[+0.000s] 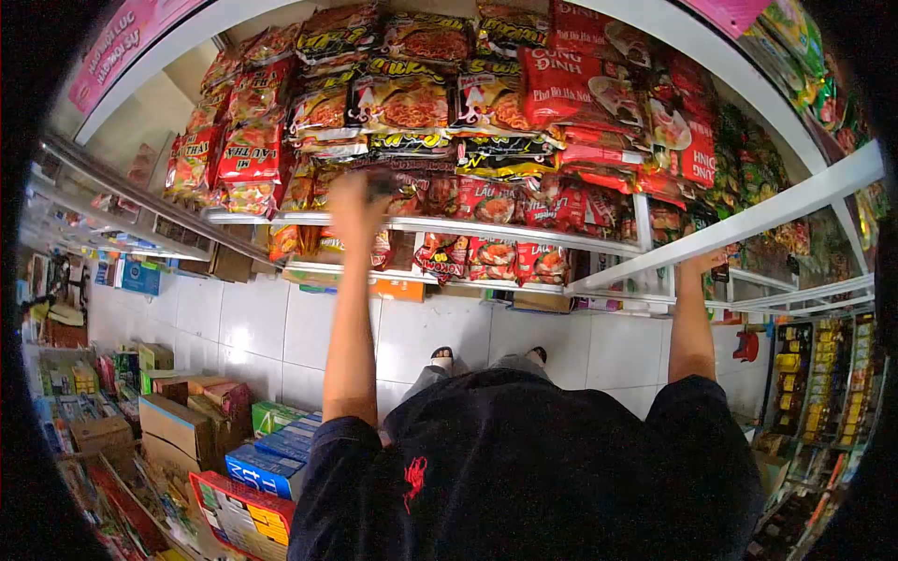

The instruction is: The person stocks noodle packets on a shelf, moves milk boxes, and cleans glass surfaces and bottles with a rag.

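My left hand [354, 208] is stretched forward over the front edge of the shelf, blurred, with a dark packet [379, 182] at its fingers; its fingers cannot be made out clearly. Around it lie stacked noodle packets, black and yellow ones [409, 98] above and red ones [251, 154] to the left. My right hand [703, 262] is at the right part of the shelf, by the white frame bar [748, 227], with something dark beside its fingers. Red packets [585, 89] are piled between the hands, toward the back.
A lower shelf holds more red packets [493, 260]. Cardboard boxes [175, 430], blue boxes [262, 465] and a red-rimmed basket [238, 514] stand at the lower left. A rack of hanging yellow sachets [823, 374] is at the right. White floor tiles [430, 327] show beneath.
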Demonstrator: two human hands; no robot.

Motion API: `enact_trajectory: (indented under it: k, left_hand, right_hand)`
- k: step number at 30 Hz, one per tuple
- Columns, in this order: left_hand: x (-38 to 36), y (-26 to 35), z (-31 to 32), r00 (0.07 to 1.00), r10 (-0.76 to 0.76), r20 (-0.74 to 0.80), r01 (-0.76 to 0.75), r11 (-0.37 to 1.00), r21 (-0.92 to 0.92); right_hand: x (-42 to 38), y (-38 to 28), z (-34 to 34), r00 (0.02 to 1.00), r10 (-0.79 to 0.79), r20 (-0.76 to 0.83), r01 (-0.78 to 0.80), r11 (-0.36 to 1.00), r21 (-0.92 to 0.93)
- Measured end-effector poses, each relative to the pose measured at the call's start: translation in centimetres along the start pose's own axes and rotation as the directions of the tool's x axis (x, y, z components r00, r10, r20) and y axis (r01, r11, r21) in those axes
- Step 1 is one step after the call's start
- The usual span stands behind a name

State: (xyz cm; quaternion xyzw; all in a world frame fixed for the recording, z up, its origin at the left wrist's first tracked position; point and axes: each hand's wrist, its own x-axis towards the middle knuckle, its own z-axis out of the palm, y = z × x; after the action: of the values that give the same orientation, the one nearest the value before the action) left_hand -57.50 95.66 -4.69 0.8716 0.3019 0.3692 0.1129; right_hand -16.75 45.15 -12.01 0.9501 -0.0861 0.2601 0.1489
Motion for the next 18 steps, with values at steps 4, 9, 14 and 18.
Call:
enact_trajectory:
  k: [4,9,14,18]
  left_hand:
    - [0.1,0.1,0.8,0.981,-0.168,-0.097,0.184,0.962,0.201]
    - [-2.7,11.1,4.4,0.951,0.245,0.189,-0.218,0.964,-0.154]
    - [0.2,-0.7,0.9,0.998,0.046,-0.032,-0.045,0.998,0.032]
    - [0.0,2.6,1.6,0.996,-0.081,-0.034,0.084,0.992,0.098]
  right_hand:
    - [1.2,1.4,5.1,0.984,0.005,-0.179,-0.067,0.938,-0.341]
    - [-1.1,-0.5,-4.9,0.999,0.045,0.021,-0.039,0.972,-0.231]
    - [-0.6,0.1,-3.1,0.991,-0.042,0.128,0.038,0.999,0.034]
    - [-1.3,-0.4,-5.4,0.996,-0.018,0.090,0.013,0.999,0.051]
